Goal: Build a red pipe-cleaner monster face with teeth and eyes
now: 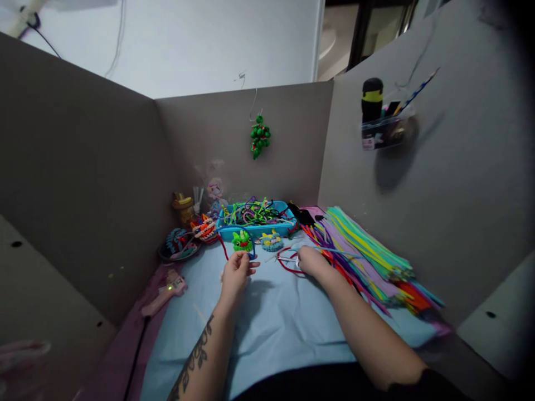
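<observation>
My left hand [238,269] is closed in a pinch on a pipe cleaner; a blue length [253,242] loops up from the fingers, and a red length [223,247] sticks out on the left. My right hand [310,260] grips scissors [287,258], their blades pointing left toward my left hand. A red pipe cleaner [288,269] curves around by the scissors; whether my right hand also holds it, I cannot tell. Just beyond my left hand sits a green fuzzy figure [242,241], with a blue and yellow one [271,240] beside it.
A blue tray [254,229] of tangled pipe cleaner pieces stands at the back. Bundles of coloured pipe cleaners [359,245] lie to the right. At left are a glue gun [165,292] and a dark bowl [178,250]. Grey panels [242,133] enclose the blue-covered table [288,323].
</observation>
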`<state>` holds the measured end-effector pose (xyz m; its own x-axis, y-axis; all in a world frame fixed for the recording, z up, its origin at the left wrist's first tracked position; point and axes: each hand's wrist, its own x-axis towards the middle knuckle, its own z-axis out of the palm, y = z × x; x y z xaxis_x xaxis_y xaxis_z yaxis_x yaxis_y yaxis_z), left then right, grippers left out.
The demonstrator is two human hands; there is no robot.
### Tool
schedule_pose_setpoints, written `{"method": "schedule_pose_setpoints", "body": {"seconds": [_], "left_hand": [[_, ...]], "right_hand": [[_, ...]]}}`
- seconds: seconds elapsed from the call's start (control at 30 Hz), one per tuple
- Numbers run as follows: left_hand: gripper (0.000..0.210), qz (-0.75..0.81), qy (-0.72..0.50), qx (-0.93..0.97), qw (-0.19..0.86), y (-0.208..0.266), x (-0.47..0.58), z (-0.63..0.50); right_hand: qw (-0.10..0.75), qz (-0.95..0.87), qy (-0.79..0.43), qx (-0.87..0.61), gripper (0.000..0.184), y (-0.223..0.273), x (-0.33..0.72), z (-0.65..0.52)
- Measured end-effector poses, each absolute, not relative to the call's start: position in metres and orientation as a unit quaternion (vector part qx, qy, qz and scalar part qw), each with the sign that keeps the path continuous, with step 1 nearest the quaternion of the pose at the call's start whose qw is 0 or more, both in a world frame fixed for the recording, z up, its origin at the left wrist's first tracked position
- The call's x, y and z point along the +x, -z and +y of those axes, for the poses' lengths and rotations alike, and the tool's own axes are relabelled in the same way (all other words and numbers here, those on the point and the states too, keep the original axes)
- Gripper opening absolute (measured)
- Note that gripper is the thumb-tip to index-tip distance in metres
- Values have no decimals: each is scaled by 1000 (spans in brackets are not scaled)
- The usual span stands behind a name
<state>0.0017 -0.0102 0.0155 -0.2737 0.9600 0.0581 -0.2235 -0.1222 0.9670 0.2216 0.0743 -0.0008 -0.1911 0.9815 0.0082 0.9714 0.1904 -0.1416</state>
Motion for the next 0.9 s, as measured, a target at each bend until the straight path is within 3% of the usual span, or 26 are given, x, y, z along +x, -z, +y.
{"method": "schedule_pose_setpoints", "body": {"seconds": [0.07, 0.23, 0.3, 0.5, 0.67, 0.9], "left_hand": [[42, 455, -647, 369, 488, -18, 1, -11], [46, 438, -668, 344, 494, -21, -1, -12], [46, 462, -666, 352, 468, -20, -2, -12], [37, 492, -667, 433, 354, -15, -9, -11], [35, 499, -650, 442, 366, -14, -7, -11], [34, 504, -634, 458, 367, -13, -5, -11]], "right_hand": [[96, -771, -40, -628, 16, -2, 223, 74], [375, -763, -74, -521, 13, -11, 215, 68], [410, -787, -120, -445, 18, -14, 207, 60], [291, -879, -176, -333, 27, -14, 183, 33], [232, -896, -177, -334, 25, -15, 177, 25], [216, -897, -185, -339, 22, -18, 176, 24]]}}
